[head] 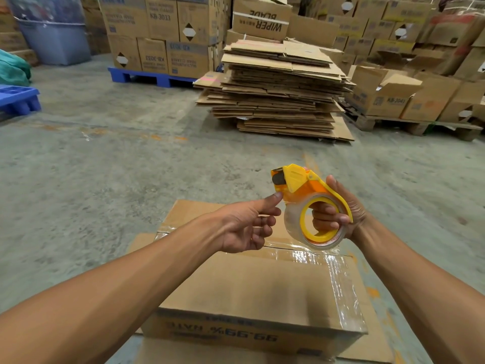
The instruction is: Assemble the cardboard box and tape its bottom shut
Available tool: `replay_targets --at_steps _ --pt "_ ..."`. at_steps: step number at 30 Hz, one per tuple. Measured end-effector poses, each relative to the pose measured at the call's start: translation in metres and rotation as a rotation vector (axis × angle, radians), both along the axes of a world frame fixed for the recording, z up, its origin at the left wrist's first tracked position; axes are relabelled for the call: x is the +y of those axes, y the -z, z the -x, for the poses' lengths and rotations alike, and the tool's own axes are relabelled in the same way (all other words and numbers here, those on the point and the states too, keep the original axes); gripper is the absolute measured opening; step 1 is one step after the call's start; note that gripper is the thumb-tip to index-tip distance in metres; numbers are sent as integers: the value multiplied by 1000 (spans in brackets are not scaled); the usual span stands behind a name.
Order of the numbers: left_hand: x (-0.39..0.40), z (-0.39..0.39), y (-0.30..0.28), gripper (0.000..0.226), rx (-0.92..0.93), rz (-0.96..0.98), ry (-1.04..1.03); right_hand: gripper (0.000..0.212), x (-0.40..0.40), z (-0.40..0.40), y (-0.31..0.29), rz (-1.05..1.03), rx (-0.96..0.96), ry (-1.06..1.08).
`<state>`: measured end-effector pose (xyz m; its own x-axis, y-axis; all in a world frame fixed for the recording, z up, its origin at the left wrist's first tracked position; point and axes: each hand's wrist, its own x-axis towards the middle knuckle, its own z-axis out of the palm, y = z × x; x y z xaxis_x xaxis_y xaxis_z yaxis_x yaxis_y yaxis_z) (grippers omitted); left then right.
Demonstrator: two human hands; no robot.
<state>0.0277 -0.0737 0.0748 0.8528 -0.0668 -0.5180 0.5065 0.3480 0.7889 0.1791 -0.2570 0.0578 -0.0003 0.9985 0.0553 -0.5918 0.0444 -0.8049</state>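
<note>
While tape dispenser is gripped by right hand, fingers clamped through roll core, left hand is held loosely open, thumb tip touching dispenser head. Cardboard box seen lower centre of frame, seam covered by clear tape. Concrete floor fills middle. Flattened cardboard stack upper centre; blue pallet upper left.
</note>
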Motion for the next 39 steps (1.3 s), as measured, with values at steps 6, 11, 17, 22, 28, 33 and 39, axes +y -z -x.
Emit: replay_targets --at_steps 6,11,17,22,28,33,39 --pt "-2 -4 3 40 -1 -42 21 60 2 -2 2 -1 24 -5" --pt "1 -5 6 32 -29 -67 55 58 0 -2 1 26 35 10" --pt "9 -4 8 45 -71 -3 73 58 -1 -2 1 25 29 8" --pt "11 -1 6 28 -76 32 100 56 -2 -8 1 -12 37 -58" --pt "10 1 4 24 -1 82 46 47 -11 -17 2 55 36 56" --pt "4 2 1 31 46 113 25 52 -13 -15 -1 77 -4 83" --pt "1 0 1 10 84 179 -1 51 -13 -15 -3 57 -7 48"
